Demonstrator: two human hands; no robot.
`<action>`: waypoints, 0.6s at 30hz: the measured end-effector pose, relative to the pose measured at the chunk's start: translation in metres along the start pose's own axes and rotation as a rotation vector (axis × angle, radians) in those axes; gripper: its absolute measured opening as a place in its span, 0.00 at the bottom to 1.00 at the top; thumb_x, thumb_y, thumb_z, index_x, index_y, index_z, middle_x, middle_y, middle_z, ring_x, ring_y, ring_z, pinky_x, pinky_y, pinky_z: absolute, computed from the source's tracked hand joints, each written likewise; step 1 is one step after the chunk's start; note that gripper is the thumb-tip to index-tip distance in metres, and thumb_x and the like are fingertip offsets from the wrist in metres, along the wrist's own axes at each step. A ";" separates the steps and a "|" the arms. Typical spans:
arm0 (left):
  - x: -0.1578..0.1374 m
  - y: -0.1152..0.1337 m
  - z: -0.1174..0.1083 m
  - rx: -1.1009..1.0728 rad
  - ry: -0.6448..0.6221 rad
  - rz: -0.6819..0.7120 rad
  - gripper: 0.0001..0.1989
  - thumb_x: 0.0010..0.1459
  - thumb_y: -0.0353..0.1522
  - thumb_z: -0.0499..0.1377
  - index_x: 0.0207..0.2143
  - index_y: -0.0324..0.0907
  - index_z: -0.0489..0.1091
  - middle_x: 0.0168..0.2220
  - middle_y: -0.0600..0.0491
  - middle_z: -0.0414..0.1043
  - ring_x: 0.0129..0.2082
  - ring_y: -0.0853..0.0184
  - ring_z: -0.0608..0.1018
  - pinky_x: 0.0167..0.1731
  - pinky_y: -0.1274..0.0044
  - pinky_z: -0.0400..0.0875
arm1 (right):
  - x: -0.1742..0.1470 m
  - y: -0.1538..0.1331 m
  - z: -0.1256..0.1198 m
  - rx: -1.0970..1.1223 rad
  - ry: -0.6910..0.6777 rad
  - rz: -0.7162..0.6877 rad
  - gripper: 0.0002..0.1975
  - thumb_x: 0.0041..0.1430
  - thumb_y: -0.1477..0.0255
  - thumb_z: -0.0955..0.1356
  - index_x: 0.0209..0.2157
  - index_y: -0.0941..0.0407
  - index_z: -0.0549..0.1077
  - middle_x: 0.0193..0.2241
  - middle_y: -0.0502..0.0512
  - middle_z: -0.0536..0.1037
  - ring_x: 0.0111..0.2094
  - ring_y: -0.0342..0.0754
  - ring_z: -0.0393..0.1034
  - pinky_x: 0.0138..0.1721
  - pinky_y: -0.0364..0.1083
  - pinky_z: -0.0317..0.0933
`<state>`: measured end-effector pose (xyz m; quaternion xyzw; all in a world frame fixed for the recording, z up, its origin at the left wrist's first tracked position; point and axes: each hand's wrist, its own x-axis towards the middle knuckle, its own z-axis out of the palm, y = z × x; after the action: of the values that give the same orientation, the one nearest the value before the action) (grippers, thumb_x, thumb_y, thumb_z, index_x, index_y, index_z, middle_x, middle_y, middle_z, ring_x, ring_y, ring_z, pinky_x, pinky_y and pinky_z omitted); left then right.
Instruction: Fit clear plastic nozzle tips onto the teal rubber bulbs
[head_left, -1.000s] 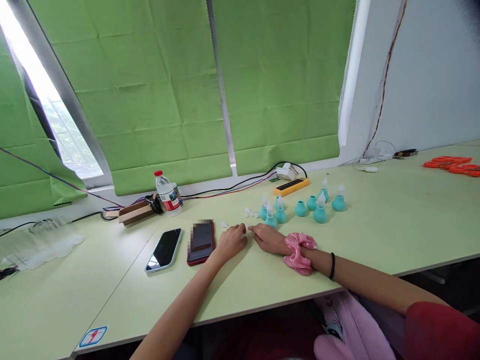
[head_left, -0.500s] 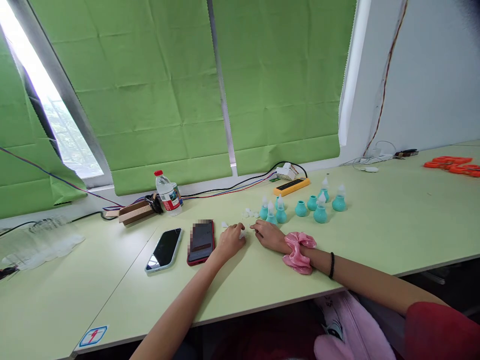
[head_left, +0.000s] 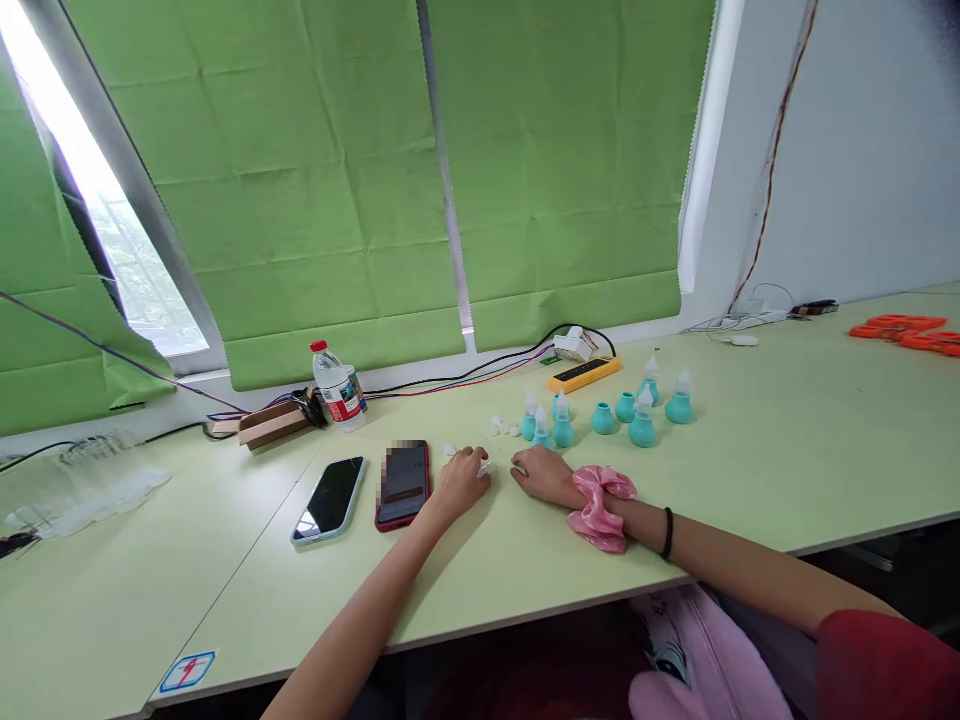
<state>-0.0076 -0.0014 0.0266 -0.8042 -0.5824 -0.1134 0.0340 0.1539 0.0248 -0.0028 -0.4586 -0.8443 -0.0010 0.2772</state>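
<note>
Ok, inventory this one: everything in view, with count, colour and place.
Table: one, pale green, foreground
Blinds: three, green, at window
Wires: several, mixed, back edge
Bottle: one, clear, red cap, back left
Box: one, brown, left of bottle
Phones: two, dark screens, left of centre
Bulbs: nine visible, teal, right of centre
Small pieces: several, white, left of bulbs
Bar: one, yellow-black, behind bulbs
Block: one, white, behind bar
Tools: at least two, orange, far right
Plastic bag: one, clear, far left
Sticker: one, white-blue-red, front left
Cloth item: one, pink, below table
Scrunchie: one, pink, right arm
Bracelet: one, black, right arm
Sleeve: one, red, lower right
Left hand: one, bare, at whitish piece
Right hand: one, bare, nearest bulbs
</note>
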 end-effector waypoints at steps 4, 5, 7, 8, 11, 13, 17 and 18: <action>0.000 -0.001 0.000 0.004 -0.005 0.002 0.12 0.49 0.30 0.50 0.38 0.40 0.62 0.37 0.48 0.65 0.38 0.64 0.69 0.34 0.77 0.61 | 0.000 0.001 -0.004 0.112 -0.015 0.025 0.07 0.44 0.77 0.63 0.25 0.56 0.72 0.17 0.55 0.69 0.21 0.48 0.62 0.21 0.44 0.48; 0.000 -0.001 0.000 0.004 -0.010 0.003 0.12 0.49 0.29 0.50 0.38 0.40 0.62 0.37 0.48 0.65 0.38 0.64 0.69 0.34 0.77 0.61 | 0.000 0.002 -0.004 0.134 -0.022 0.026 0.08 0.43 0.78 0.63 0.26 0.56 0.72 0.16 0.54 0.69 0.21 0.47 0.62 0.21 0.43 0.48; 0.000 0.000 0.000 -0.003 -0.019 0.004 0.12 0.49 0.29 0.50 0.39 0.39 0.62 0.37 0.48 0.64 0.38 0.64 0.68 0.35 0.77 0.61 | 0.000 0.004 -0.004 0.171 -0.032 0.024 0.10 0.42 0.79 0.63 0.27 0.56 0.73 0.16 0.53 0.69 0.20 0.46 0.62 0.21 0.43 0.49; 0.000 0.000 0.000 -0.012 -0.022 0.005 0.13 0.49 0.28 0.50 0.39 0.39 0.62 0.38 0.47 0.64 0.38 0.64 0.68 0.35 0.77 0.61 | 0.000 0.005 -0.004 0.185 -0.035 0.025 0.10 0.42 0.79 0.63 0.28 0.56 0.73 0.15 0.52 0.68 0.19 0.46 0.62 0.21 0.43 0.49; 0.001 -0.001 0.002 -0.050 -0.018 0.007 0.15 0.48 0.27 0.50 0.41 0.39 0.61 0.39 0.47 0.64 0.39 0.65 0.68 0.36 0.77 0.61 | -0.001 0.005 -0.004 0.225 -0.032 0.039 0.09 0.43 0.77 0.63 0.28 0.56 0.72 0.13 0.50 0.67 0.17 0.44 0.60 0.19 0.42 0.48; 0.001 -0.002 0.003 -0.072 -0.009 0.009 0.16 0.48 0.26 0.50 0.42 0.39 0.60 0.40 0.47 0.64 0.39 0.65 0.68 0.36 0.78 0.61 | -0.001 0.004 -0.005 0.242 -0.032 0.043 0.07 0.44 0.76 0.63 0.27 0.55 0.72 0.13 0.49 0.66 0.16 0.43 0.59 0.18 0.41 0.47; 0.003 -0.003 0.005 -0.109 0.013 0.014 0.16 0.46 0.26 0.51 0.40 0.39 0.61 0.39 0.48 0.65 0.37 0.65 0.69 0.35 0.78 0.62 | -0.001 0.000 -0.008 0.231 -0.057 0.043 0.06 0.45 0.75 0.63 0.24 0.55 0.71 0.13 0.49 0.66 0.17 0.43 0.59 0.18 0.41 0.46; 0.003 -0.004 0.005 -0.118 0.018 0.013 0.15 0.46 0.27 0.51 0.40 0.39 0.62 0.38 0.48 0.65 0.37 0.66 0.69 0.34 0.78 0.62 | -0.001 -0.001 -0.009 0.224 -0.060 0.040 0.06 0.46 0.75 0.63 0.24 0.55 0.71 0.13 0.50 0.66 0.17 0.43 0.59 0.18 0.41 0.45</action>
<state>-0.0096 0.0035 0.0219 -0.8074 -0.5693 -0.1546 -0.0075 0.1579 0.0217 0.0049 -0.4413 -0.8378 0.1124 0.3011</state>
